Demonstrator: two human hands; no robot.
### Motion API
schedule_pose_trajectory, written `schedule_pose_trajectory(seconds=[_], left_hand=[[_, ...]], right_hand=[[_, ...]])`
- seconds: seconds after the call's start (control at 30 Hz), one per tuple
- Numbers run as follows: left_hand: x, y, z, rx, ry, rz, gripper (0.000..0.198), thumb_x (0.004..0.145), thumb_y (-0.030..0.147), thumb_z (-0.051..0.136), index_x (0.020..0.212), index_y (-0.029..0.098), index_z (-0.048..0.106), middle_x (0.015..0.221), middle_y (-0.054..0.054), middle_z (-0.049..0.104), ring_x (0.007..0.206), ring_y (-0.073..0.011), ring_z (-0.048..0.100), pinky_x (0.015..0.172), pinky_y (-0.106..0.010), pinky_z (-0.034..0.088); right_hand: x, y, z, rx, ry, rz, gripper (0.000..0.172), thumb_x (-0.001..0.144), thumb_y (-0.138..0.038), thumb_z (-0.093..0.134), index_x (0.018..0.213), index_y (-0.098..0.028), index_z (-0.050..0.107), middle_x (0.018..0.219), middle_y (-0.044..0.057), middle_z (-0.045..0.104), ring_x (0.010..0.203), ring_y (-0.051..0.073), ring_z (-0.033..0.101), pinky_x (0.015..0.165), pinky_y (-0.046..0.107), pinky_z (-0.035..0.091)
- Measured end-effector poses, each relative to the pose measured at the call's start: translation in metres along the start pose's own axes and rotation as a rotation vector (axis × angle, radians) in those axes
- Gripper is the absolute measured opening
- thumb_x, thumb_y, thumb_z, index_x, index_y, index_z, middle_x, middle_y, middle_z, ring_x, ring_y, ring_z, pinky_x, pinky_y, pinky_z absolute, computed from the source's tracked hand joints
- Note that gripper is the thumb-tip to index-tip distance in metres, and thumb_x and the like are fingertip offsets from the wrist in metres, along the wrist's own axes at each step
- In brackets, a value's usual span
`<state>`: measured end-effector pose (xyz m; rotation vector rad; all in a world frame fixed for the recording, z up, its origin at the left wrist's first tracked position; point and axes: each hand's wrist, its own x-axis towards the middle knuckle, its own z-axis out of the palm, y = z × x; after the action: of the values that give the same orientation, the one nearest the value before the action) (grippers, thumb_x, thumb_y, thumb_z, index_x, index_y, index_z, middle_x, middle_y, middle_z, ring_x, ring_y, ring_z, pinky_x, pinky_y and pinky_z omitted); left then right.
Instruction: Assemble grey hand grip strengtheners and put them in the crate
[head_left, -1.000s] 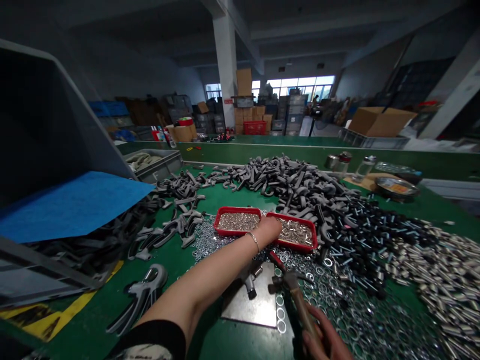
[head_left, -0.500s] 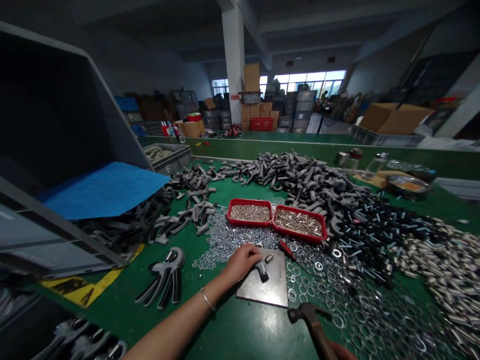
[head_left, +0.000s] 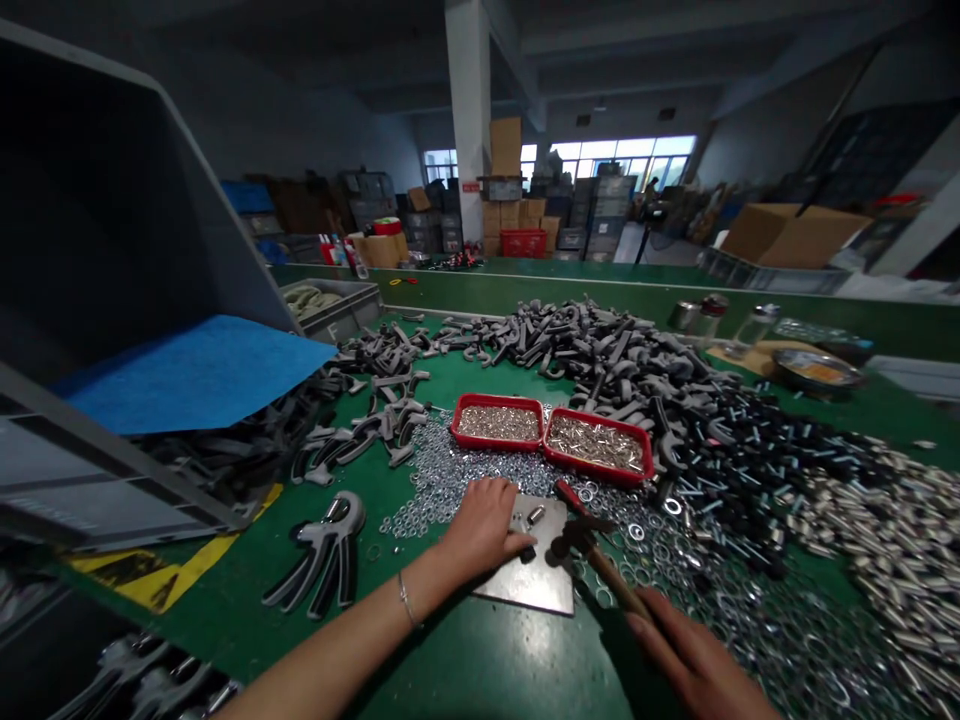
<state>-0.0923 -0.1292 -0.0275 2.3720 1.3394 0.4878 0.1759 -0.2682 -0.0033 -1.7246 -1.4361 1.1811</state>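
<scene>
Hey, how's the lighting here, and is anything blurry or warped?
All in the head view: windows bright against a dim background; glare on the green table before the metal plate; dark shadow beside the right hand; hammer slightly soft, perhaps motion blur; gray crate at left looks lens-stretched.

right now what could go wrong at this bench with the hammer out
The hammer in the right hand has its head near the left hand, so a stray blow might catch the thumb. The small metal cylinder seems loose on the metal plate and could roll if jolted.
</scene>
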Motion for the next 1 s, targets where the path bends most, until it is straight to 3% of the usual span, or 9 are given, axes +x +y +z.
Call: schedule_pose_trajectory(seconds=[0.1,0.27,0.37,0.47,0.57,0.73,0.83,0.9,1.0], left_hand=[[-0.016,0.005,0.014,0.049,0.088,-0.048,0.094,0.070,0.047,0.081,0.145,0.013,0.034,0.137,-0.021,0.050,0.126,-0.0392,0.047,0.107,-0.058,0.036],[-0.026,0.004,0.033,-0.051,0.111,-0.104,0.099,0.075,0.029,0.075,0.153,0.016,0.015,0.134,-0.018,0.054,0.125,-0.0355,0.050,0.109,-0.056,0.037],[-0.025,0.002,0.033,-0.095,0.093,-0.110,0.099,0.076,0.027,0.073,0.154,0.015,0.014,0.127,-0.017,0.058,0.124,-0.0351,0.051,0.109,-0.058,0.035],[-0.026,0.001,0.032,-0.130,0.093,-0.105,0.099,0.076,0.026,0.073,0.154,0.014,0.014,0.125,-0.017,0.059,0.125,-0.0346,0.050,0.111,-0.057,0.034],[-0.028,0.002,0.035,-0.151,0.094,-0.130,0.099,0.077,0.025,0.072,0.155,0.013,0.013,0.127,-0.017,0.058,0.124,-0.0338,0.050,0.111,-0.055,0.035],[-0.028,0.003,0.037,-0.152,0.111,-0.161,0.099,0.077,0.028,0.072,0.155,0.016,0.012,0.147,-0.022,0.043,0.134,-0.0376,0.042,0.112,-0.059,0.033],[-0.030,0.002,0.028,-0.215,0.067,-0.181,0.096,0.074,0.026,0.074,0.153,0.015,0.022,0.140,-0.021,0.051,0.130,-0.0371,0.045,0.113,-0.058,0.032],[-0.035,0.004,0.024,-0.291,0.105,-0.239,0.088,0.074,0.026,0.073,0.151,0.017,0.031,0.131,-0.018,0.057,0.124,-0.0340,0.051,0.111,-0.055,0.038],[-0.049,0.013,0.030,-0.366,0.295,-0.293,0.080,0.079,0.027,0.067,0.151,0.024,0.031,0.127,-0.013,0.058,0.120,-0.0301,0.055,0.105,-0.049,0.046]], right_hand=[[0.025,-0.032,0.007,-0.141,-0.078,-0.167,0.037,0.095,-0.053,0.047,0.113,-0.027,0.066,0.100,0.007,0.076,0.088,0.027,0.070,0.081,0.037,0.053],[0.055,-0.042,0.023,-0.429,-0.087,-0.204,0.032,0.095,-0.048,0.045,0.095,-0.023,0.065,0.083,0.009,0.074,0.069,0.026,0.067,0.067,0.036,0.048],[0.067,-0.029,0.017,-0.297,-0.134,-0.138,0.037,0.094,-0.052,0.045,0.089,-0.022,0.066,0.079,0.007,0.074,0.072,0.026,0.067,0.069,0.036,0.049],[0.069,-0.023,0.009,-0.143,-0.085,-0.071,0.045,0.091,-0.061,0.044,0.086,-0.022,0.067,0.084,0.006,0.074,0.080,0.026,0.068,0.075,0.036,0.051],[0.063,-0.027,0.015,-0.170,-0.014,-0.074,0.045,0.091,-0.063,0.042,0.089,-0.024,0.065,0.084,0.005,0.074,0.081,0.026,0.067,0.076,0.035,0.050],[0.064,-0.029,0.036,-0.321,-0.120,-0.155,0.041,0.093,-0.058,0.043,0.095,-0.023,0.065,0.083,0.007,0.074,0.074,0.027,0.068,0.071,0.035,0.049],[0.078,-0.013,0.028,-0.213,-0.134,-0.101,0.049,0.093,-0.062,0.040,0.098,-0.022,0.069,0.091,0.009,0.076,0.086,0.029,0.070,0.080,0.038,0.051],[0.087,-0.003,0.017,-0.208,-0.025,-0.110,0.053,0.090,-0.066,0.043,0.102,-0.022,0.072,0.099,0.010,0.075,0.094,0.032,0.068,0.089,0.043,0.051],[0.087,-0.005,0.016,-0.218,0.188,-0.258,0.052,0.081,-0.066,0.058,0.106,-0.024,0.075,0.112,0.013,0.072,0.109,0.036,0.062,0.103,0.050,0.043]])
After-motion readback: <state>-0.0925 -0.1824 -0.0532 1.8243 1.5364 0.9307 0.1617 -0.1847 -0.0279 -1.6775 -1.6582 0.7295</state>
